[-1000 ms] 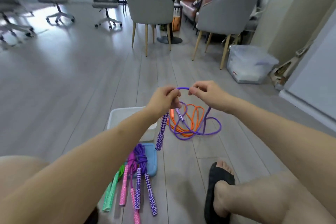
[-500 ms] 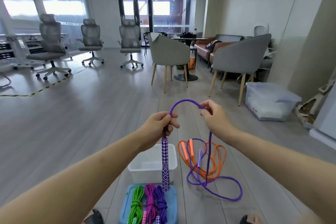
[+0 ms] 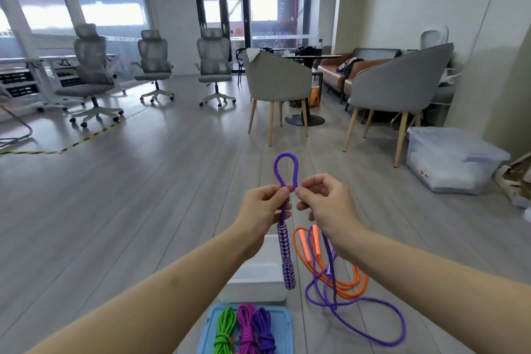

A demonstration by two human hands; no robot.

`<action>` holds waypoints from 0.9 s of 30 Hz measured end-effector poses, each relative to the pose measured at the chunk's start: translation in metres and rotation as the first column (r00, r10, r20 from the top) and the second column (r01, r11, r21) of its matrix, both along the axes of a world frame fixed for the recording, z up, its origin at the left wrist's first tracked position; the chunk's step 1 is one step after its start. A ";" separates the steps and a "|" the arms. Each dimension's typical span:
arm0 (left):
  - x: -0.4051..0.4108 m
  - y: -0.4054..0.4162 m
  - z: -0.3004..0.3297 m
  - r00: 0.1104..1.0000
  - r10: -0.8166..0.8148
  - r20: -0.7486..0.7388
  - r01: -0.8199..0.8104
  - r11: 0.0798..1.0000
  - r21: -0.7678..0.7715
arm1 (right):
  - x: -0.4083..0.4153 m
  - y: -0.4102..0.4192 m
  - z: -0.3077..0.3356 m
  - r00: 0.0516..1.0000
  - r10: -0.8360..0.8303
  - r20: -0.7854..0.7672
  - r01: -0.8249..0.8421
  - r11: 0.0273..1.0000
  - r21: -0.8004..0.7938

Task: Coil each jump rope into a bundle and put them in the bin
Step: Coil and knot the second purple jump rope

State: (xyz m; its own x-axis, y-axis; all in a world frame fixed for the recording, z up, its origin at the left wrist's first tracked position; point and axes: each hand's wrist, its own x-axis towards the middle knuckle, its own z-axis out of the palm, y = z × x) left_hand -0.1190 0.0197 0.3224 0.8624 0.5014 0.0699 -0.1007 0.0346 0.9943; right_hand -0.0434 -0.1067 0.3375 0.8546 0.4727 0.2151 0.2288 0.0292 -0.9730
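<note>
Change: half a second ago the purple cord arched wide between two separated hands; now the hands have come together and the cord stands as a narrow upright loop above them.
Left hand [image 3: 265, 207]: fingers and thumb curled, pinching the purple jump rope [image 3: 285, 169] at the left foot of the loop; the patterned purple-and-white handle [image 3: 287, 257] hangs straight down below it.
Right hand [image 3: 323, 204]: fingertips pinching the cord at the right foot of the loop, just beside the left hand; the rest of the cord drops from under it to the floor.
Purple rope on floor: loose loops trailing toward the near right, its second handle [image 3: 330, 267] lying across the orange rope.
Orange jump rope [image 3: 349, 286]: uncoiled on the floor, right of the bin, partly under the purple cord.
White bin [image 3: 253, 282]: on the floor below the left forearm, the hanging handle in front of its right edge.
Blue lid [image 3: 208, 333]: just near of the bin, carrying three coiled bundles side by side, green bundle [image 3: 225, 330], magenta bundle [image 3: 246, 327], purple bundle [image 3: 263, 330].
Clear storage tub [image 3: 451, 159]: far right, by the wall.
</note>
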 end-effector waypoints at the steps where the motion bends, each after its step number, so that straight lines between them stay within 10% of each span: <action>1: -0.001 -0.002 -0.001 1.000 -0.014 -0.001 0.014 1.000 0.003 | -0.002 0.001 -0.002 1.000 0.003 -0.023 -0.003 1.000 0.007; 27: -0.012 -0.012 0.005 0.994 -0.072 -0.082 0.077 0.994 0.072 | -0.013 -0.016 -0.003 0.989 0.106 0.104 -0.095 0.990 -0.105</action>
State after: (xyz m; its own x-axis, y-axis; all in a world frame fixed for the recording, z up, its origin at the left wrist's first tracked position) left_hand -0.1313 0.0077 0.3279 0.9014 0.4315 0.0352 -0.0219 -0.0357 0.9991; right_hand -0.0563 -0.1232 0.3343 0.7758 0.5785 0.2519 0.3343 -0.0382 -0.9417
